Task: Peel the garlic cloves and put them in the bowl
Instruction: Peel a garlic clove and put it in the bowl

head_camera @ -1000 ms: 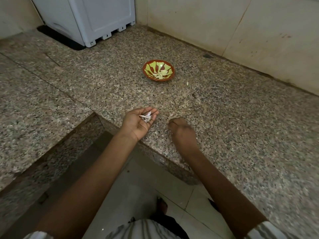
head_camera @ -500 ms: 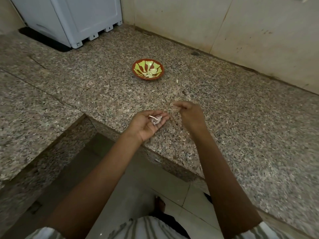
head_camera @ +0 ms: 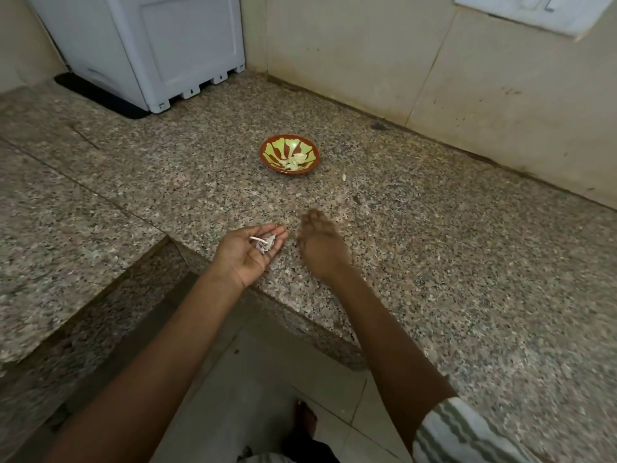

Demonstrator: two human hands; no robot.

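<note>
Well, we see a speckled granite counter [head_camera: 434, 262] w/ a white appliance [head_camera: 160, 45] standing at its back-left corner. R hand [head_camera: 320, 242] hovers over the counter, fingers straight, holding nothing we can make out; it's a bit blurred. L hand [head_camera: 247, 253], just beside it, lies palm-up and relaxed, carrying papery garlic skins [head_camera: 263, 242]. The bowl [head_camera: 277, 150] sits well beyond both hands, peeled cloves [head_camera: 293, 162] inside. One small pale bit [head_camera: 343, 177] lies on the counter near the bowl's right.
</note>
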